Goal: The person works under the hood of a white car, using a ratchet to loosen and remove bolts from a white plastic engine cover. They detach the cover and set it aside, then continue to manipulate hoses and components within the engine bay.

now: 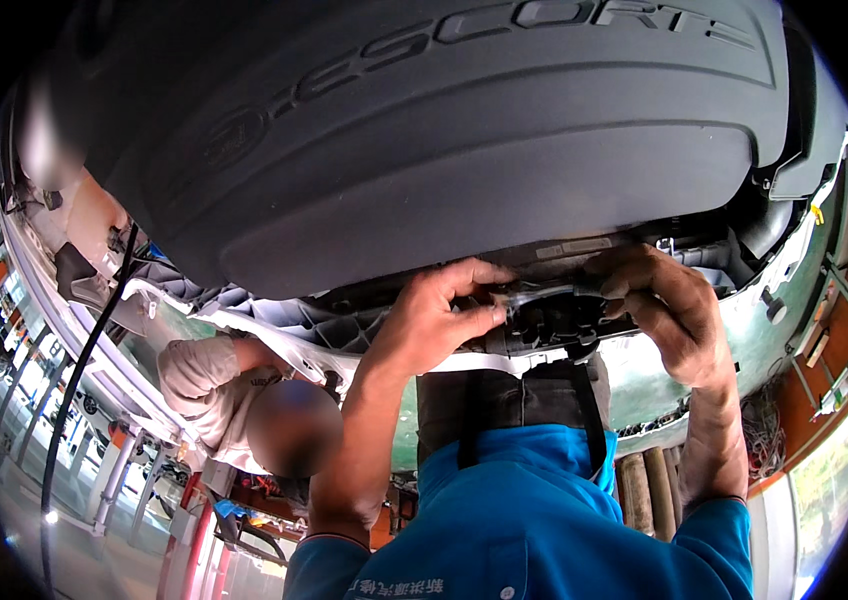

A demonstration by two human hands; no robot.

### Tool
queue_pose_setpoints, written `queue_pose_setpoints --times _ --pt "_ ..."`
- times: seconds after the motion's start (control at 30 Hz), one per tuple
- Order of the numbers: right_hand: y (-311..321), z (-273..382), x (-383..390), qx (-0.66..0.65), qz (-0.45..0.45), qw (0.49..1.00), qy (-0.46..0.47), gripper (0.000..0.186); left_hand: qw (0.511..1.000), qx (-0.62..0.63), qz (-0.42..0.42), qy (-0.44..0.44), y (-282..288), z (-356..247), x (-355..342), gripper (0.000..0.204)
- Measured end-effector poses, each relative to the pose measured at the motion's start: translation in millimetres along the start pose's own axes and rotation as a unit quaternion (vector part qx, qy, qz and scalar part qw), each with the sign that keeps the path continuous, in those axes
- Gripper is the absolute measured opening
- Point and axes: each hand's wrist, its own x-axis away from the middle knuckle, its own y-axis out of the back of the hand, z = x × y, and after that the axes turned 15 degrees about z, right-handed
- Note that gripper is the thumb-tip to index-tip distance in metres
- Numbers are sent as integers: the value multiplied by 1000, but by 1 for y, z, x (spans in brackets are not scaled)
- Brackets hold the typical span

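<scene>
Both of my hands reach into the front of a car's engine bay, just below the large black plastic engine cover [464, 180]. Between them runs a short, thin dark cable or hose [544, 294] with a pale, shiny stretch at its left. My left hand [444, 308] has thumb and fingers closed round the left end of it. At its right end my right hand [669, 312] pinches it with bent fingers. Dark fittings and connectors [554, 325] lie right beneath; their details are too dim to make out.
The pale front body edge [484, 362] curves between my body and the engine bay. A co-worker in a light shirt [209, 385] leans in at the left. Another person's arm [94, 215] shows at upper left. A black cable [94, 345] hangs at the left; a dark pipe [769, 228] sits right.
</scene>
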Motion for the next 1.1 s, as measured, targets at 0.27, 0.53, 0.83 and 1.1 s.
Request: queue_pose_setpoints --times 0.27,0.53,0.83,1.1 --pt "1 6 4 127 22 992 1 24 996 -88 16 -20 6 -4 6 35" --pt "-14 17 11 155 -32 987 0 21 997 -48 -59 -21 -16 -7 13 25" --pt "-35 34 10 200 -102 973 -53 20 986 -100 -130 -41 -29 1 4 28" --pt "-73 63 5 289 -149 945 38 31 973 -84 -160 -145 -33 16 -3 27"
